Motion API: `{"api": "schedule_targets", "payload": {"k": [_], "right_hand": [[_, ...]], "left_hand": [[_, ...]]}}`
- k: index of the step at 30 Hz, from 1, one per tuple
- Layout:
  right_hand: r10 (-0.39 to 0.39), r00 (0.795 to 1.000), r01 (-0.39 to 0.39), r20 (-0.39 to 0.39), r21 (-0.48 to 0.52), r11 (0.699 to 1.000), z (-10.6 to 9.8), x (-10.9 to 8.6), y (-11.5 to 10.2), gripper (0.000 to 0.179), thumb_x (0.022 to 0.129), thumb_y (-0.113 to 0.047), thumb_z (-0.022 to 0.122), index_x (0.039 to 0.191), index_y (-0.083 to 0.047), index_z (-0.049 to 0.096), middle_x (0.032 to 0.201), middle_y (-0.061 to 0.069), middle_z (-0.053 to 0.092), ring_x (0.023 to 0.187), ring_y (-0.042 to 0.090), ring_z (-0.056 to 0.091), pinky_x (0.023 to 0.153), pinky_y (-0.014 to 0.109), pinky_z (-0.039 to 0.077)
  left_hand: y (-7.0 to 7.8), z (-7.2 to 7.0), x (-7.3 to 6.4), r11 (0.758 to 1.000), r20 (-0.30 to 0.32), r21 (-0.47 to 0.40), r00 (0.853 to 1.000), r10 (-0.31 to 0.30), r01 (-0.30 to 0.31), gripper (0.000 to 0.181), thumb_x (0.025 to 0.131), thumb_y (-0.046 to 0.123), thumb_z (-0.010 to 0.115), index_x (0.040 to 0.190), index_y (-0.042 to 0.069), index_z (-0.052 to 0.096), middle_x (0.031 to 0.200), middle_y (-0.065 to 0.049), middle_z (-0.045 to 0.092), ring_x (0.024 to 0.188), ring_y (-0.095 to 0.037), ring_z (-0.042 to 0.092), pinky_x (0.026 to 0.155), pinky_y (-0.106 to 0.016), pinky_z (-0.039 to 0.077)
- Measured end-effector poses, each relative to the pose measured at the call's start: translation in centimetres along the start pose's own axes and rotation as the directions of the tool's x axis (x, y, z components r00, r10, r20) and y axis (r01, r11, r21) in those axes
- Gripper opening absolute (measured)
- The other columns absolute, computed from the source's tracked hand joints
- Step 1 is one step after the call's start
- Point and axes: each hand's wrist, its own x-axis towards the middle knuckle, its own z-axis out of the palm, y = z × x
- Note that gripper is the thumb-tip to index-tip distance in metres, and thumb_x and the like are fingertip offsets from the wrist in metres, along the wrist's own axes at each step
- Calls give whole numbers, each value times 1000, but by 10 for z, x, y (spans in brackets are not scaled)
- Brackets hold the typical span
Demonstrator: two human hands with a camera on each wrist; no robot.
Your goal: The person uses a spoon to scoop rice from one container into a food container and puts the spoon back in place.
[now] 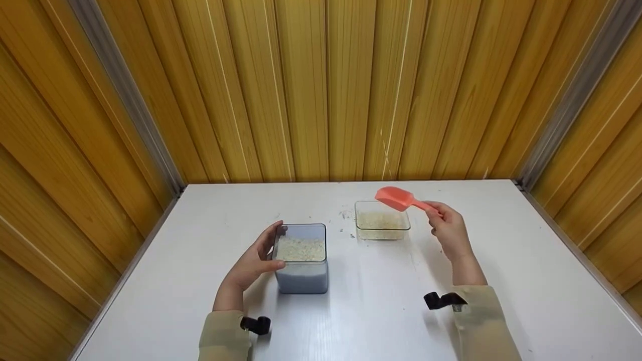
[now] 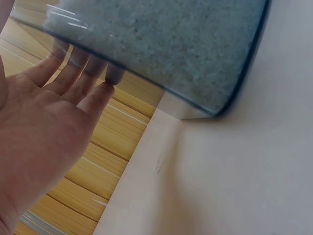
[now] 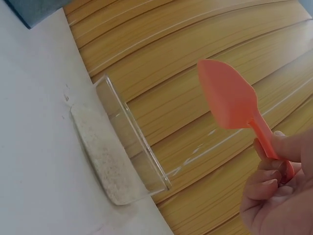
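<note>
A tall bluish clear container (image 1: pixel 302 278) stands left of the table's middle, filled most of the way with pale, rice-like grains (image 2: pixel 161 44). My left hand (image 1: pixel 258 260) holds its left side, thumb at the near rim and fingers around the far left edge. The fingertips show through the wall in the left wrist view. Pinched by its handle in my right hand (image 1: pixel 451 228) is an orange-red scoop (image 1: pixel 396 198). It hangs in the air above the far side of a low clear dish (image 1: pixel 383 234), which has a layer of similar grains. Whether the scoop holds anything cannot be seen.
Small crumbs (image 1: pixel 345 215) lie scattered on the white table (image 1: pixel 381 306) between the two containers. Wood-patterned panels (image 1: pixel 346 90) rise behind the table and at both sides, with grey metal posts (image 1: pixel 133 95) at the corners.
</note>
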Motion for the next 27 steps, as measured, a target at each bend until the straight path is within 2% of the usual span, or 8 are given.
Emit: {"api": "schedule_targets", "payload": {"k": [9,15,27], "right_hand": [[-40,997,30,65,147,989,7,-8,-19,30,107,-20,55,129,-1,63,75,-8,47,70,9,43,59,20,39],[-69,992,43,109,226,973,17,-17,-32,26,106,-14,56,125,1,64,73,-5,46,67,9,41,58,20,35],[-151,966,107,212,205,973,45,-36,-51,28,105,-8,56,125,11,62,72,-4,48,65,8,38,58,22,31]], "left_hand": [[-2,0,1,1000,-20,8,1000,2,-1,111,78,22,90,165,20,21,175,-8,11,163,-29,2,131,-49,6],[-2,0,1,1000,-16,12,1000,2,-1,110,79,23,89,165,21,21,175,-7,11,163,-29,2,131,-50,6],[-2,0,2,1000,-12,7,1000,-7,7,108,81,17,86,165,21,20,175,-6,10,163,-28,3,131,-51,8]]}}
